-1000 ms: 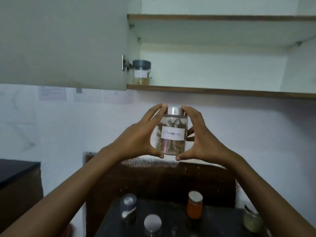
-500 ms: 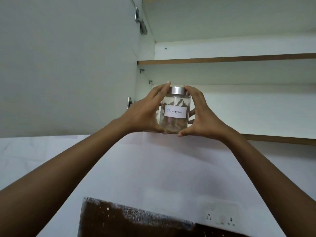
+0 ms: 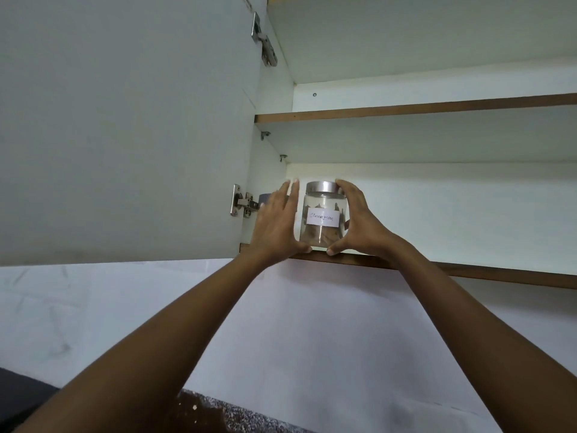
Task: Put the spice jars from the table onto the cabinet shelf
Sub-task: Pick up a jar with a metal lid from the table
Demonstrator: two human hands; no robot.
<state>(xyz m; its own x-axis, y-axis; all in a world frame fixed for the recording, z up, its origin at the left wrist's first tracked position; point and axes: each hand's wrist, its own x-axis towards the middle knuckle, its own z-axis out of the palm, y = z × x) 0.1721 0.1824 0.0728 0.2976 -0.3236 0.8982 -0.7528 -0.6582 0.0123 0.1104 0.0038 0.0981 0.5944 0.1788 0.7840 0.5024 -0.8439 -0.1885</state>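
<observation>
A clear glass cinnamon jar (image 3: 323,218) with a silver lid and a white handwritten label stands at the front edge of the lower cabinet shelf (image 3: 468,270). My right hand (image 3: 359,223) wraps its right side, thumb under the base and fingers on the lid. My left hand (image 3: 276,225) lies flat against its left side, fingers straight up. Behind my left hand, only the grey lid of another jar (image 3: 263,199) shows at the shelf's far left.
The open cabinet door (image 3: 125,126) hangs at the left, with hinges (image 3: 242,203) by the shelf. An upper shelf (image 3: 406,109) runs above. To the right of the jar the lower shelf is bare. Below are a white wall and a dark backboard edge (image 3: 234,414).
Both hands lifted the cinnamon jar from chest height up and into the cabinet. It now rests on the lower shelf's edge. My left fingers have straightened, and the table is out of view.
</observation>
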